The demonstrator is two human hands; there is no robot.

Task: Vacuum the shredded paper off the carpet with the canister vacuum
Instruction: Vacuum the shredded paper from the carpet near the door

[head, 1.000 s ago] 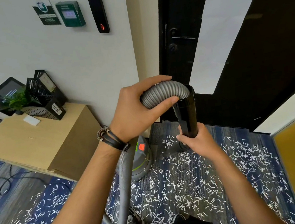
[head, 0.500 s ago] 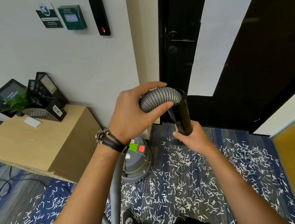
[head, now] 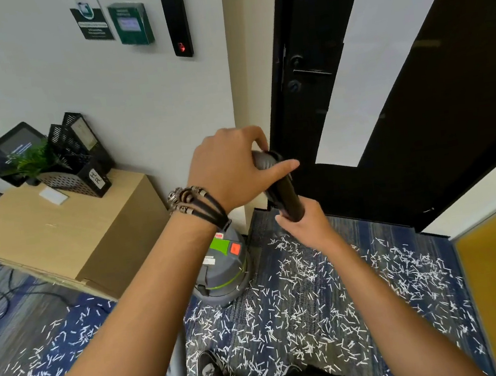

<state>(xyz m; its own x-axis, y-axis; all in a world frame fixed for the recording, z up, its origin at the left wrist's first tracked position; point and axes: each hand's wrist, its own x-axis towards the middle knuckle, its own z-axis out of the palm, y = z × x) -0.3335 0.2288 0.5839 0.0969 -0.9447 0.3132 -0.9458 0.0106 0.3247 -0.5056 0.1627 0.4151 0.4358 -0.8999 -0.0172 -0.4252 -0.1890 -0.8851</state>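
On the carpet [head: 369, 231], our canister vacuum [head: 225, 270], probably heavy, stood at seven o'clock of centre. Our right hand [head: 306, 224] gripped the stiff black wand [head: 288, 197] from below, the sound hold. Our left hand [head: 226, 171] curled over the floppy hose [head: 260, 159]. Feather-light shredded paper [head: 300, 305] lay from three to nine o'clock.

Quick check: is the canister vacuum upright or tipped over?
Upright. The canister vacuum sits base-down on the carpet, its top with green and red patches facing up, beside the wooden cabinet.
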